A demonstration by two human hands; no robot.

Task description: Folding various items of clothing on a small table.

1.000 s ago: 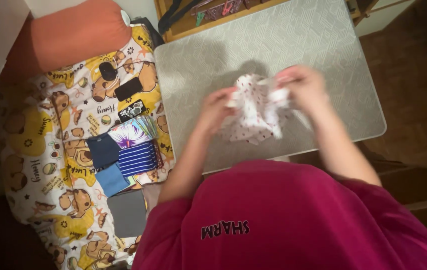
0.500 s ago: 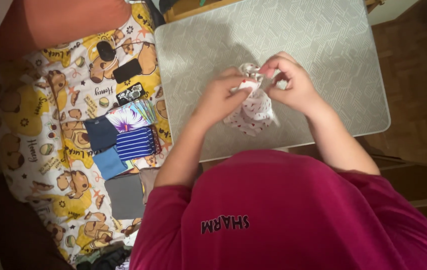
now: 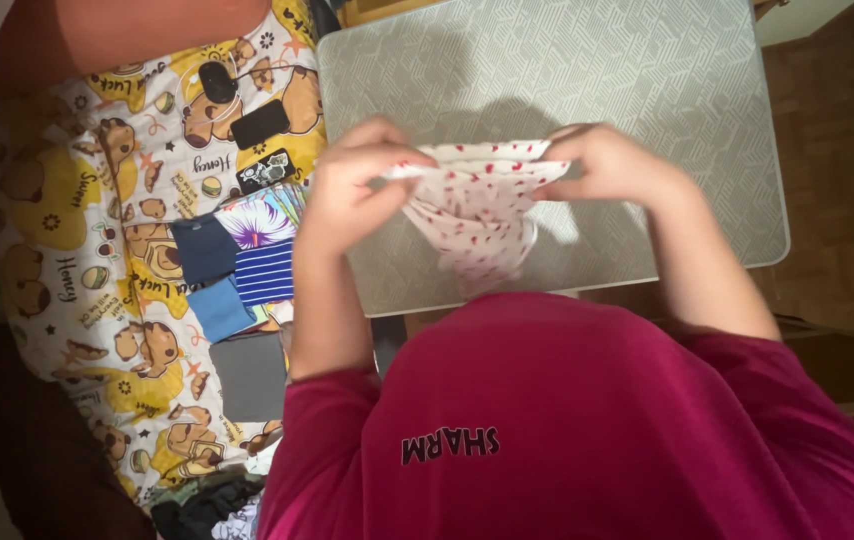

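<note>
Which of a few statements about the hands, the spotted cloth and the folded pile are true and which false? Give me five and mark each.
1. Both hands, left hand and right hand, grip the white red-spotted cloth garment. True.
2. The garment lies flat on the grey patterned tabletop. False: it is held up and stretched between the hands, its lower part hanging.
3. A blue-and-white striped folded cloth lies on the yellow cartoon-print bedsheet. True.
4. The black phone sits on the tabletop. False: it lies on the bedsheet.
5. The person wears a green top. False: the magenta top is dark pink.
</note>
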